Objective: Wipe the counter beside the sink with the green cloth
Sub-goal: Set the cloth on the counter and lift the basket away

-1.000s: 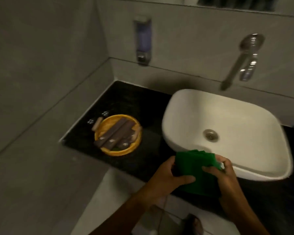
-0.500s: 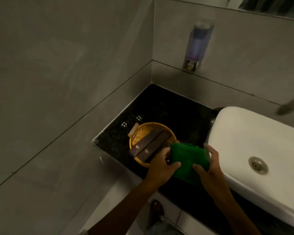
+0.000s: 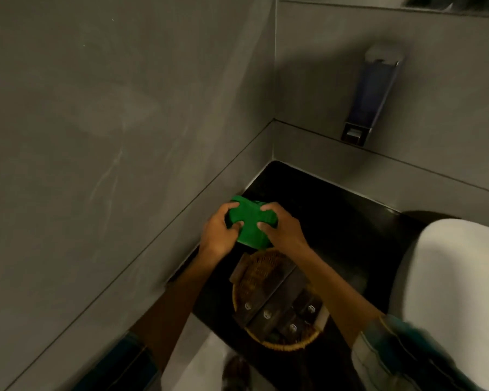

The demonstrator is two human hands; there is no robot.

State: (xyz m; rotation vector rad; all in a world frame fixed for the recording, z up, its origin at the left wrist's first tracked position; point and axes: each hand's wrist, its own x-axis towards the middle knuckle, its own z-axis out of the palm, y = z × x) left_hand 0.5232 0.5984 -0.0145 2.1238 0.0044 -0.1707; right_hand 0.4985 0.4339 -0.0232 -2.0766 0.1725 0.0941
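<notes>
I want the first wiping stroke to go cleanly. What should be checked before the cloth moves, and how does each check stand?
1. Green cloth folded into a pad: ok.
2. Left hand grip on it: ok.
3. Right hand grip on it: ok.
4. Cloth pressed flat on the black counter: cannot tell.
5. Path toward the person free: not ok, the wicker basket sits there.
6. Counter wet or dry: cannot tell.

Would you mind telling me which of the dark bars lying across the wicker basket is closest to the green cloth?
The leftmost bar: its upper end reaches nearest the green cloth, while the other bars lie further right, towards the sink.
</notes>
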